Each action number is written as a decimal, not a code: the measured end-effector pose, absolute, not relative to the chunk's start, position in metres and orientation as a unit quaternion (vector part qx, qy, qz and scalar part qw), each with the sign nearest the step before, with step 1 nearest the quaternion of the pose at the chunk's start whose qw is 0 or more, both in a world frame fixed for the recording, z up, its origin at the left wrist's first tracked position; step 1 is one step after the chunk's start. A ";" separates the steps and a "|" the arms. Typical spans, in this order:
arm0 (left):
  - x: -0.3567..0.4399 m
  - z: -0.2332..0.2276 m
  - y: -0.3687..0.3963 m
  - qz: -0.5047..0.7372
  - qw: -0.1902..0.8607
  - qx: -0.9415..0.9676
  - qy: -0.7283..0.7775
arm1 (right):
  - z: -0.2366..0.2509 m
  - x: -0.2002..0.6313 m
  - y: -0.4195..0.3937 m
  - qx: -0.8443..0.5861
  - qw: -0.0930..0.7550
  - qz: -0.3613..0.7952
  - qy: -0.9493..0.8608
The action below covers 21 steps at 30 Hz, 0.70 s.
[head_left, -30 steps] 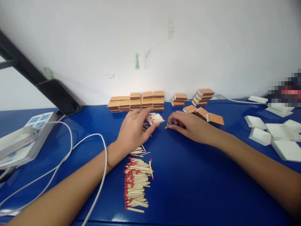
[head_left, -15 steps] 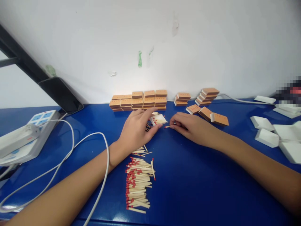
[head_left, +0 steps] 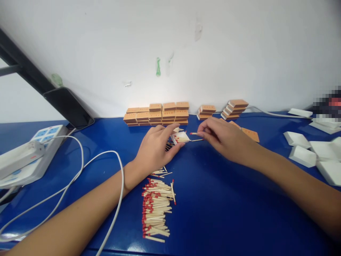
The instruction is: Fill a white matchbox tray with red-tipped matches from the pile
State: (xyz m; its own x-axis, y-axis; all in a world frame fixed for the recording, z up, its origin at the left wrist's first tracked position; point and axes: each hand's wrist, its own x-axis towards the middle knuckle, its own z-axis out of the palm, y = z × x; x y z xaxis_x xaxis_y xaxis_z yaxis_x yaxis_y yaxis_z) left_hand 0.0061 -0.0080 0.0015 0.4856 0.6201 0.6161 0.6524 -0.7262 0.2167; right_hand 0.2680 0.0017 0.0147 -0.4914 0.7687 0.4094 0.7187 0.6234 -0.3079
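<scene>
Red-tipped pale matches (head_left: pixel 157 209) — blue table (head_left: pixel 213 206), orange matchboxes (head_left: pixel 157 114), white trays (head_left: pixel 302 155).

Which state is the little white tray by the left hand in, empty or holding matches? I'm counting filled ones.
Holding matches: the white tray, steadied by the left hand, shows matchsticks lying inside it; how full, cannot tell.

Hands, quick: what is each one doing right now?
Left hand: closed on the small white cardboard matchbox tray.
Right hand: pinching a red-tipped wooden match at its fingertips.

blue table (head_left: pixel 218 209) | matches pile (head_left: pixel 157 208) | orange matchbox stacks (head_left: pixel 157 114) | white trays (head_left: pixel 302 151) | power strip (head_left: pixel 25 156)
</scene>
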 end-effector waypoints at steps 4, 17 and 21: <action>0.009 0.001 -0.011 -0.337 0.006 -0.869 -0.362 | 0.008 0.256 -0.006 -0.405 0.244 0.081 -0.877; 0.011 0.004 -0.015 -0.401 -0.032 -0.856 -0.325 | 0.012 0.252 -0.012 -0.384 0.296 0.053 -0.873; 0.012 0.006 -0.017 -0.427 -0.050 -0.848 -0.311 | 0.015 0.248 -0.016 -0.376 0.317 0.069 -0.868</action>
